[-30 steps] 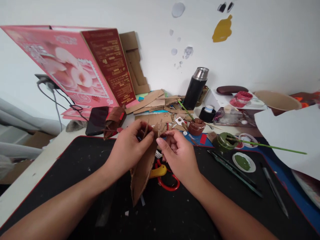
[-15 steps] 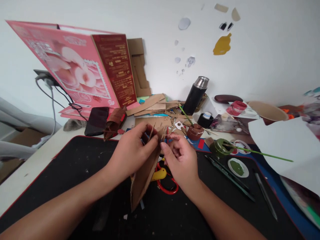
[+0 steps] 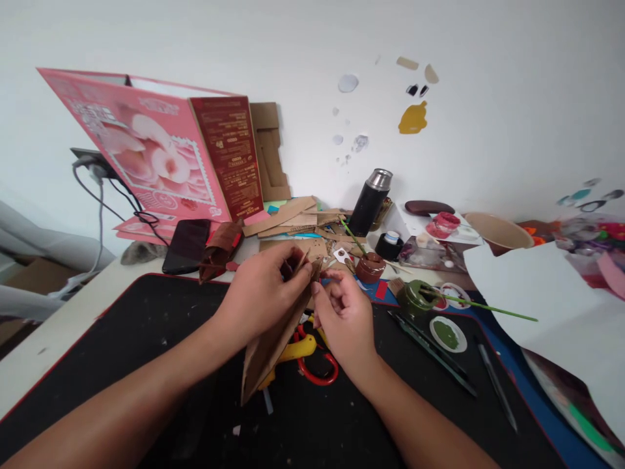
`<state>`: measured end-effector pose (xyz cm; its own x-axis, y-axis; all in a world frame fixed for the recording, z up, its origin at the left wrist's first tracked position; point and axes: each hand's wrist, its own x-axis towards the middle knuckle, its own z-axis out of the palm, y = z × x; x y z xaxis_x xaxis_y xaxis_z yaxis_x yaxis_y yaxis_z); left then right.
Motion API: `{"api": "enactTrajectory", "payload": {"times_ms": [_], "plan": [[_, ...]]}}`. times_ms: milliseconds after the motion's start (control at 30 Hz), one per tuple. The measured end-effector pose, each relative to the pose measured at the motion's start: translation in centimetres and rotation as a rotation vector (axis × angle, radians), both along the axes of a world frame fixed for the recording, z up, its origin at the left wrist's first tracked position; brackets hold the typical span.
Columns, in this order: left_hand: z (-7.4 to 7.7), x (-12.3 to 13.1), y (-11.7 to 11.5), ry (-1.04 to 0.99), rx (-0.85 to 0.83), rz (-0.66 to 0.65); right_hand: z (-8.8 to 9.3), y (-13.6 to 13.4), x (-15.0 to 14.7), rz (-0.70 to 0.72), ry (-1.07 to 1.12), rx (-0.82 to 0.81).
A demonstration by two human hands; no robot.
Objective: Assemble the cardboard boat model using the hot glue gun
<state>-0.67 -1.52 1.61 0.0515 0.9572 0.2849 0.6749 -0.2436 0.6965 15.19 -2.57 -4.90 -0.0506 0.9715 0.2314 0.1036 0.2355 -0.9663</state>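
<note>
A folded piece of brown cardboard (image 3: 273, 348) is held up at a slant over the dark desk mat. My left hand (image 3: 266, 286) is closed around its upper part, thumb on the near side. At its top right edge, my right hand (image 3: 344, 309) pinches the cardboard between thumb and fingers; the exact grip is partly hidden. Beneath the hands lie red-handled scissors (image 3: 319, 374) and a yellow-handled tool (image 3: 300, 348), both partly covered by the cardboard.
Cardboard strips (image 3: 288, 218) are piled at the back, beside a black thermos (image 3: 370, 205). To the right stand a brown paint jar (image 3: 370, 267), a green paint jar (image 3: 415, 298) with a brush, and pens (image 3: 432, 355). A pink box (image 3: 146, 150) and a phone (image 3: 186, 246) are at left.
The view has shifted slightly, so the surroundings appear lower and further left. Both hands keep hold of the cardboard, which leans a little more.
</note>
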Motion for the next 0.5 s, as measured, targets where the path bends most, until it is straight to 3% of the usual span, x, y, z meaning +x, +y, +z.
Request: {"api": "enactTrajectory", "payload": {"times_ms": [500], "plan": [[-0.7, 0.1, 1.1, -0.098, -0.011, -0.036, 0.2, 0.0, -0.2, 0.047, 0.148, -0.122]]}}
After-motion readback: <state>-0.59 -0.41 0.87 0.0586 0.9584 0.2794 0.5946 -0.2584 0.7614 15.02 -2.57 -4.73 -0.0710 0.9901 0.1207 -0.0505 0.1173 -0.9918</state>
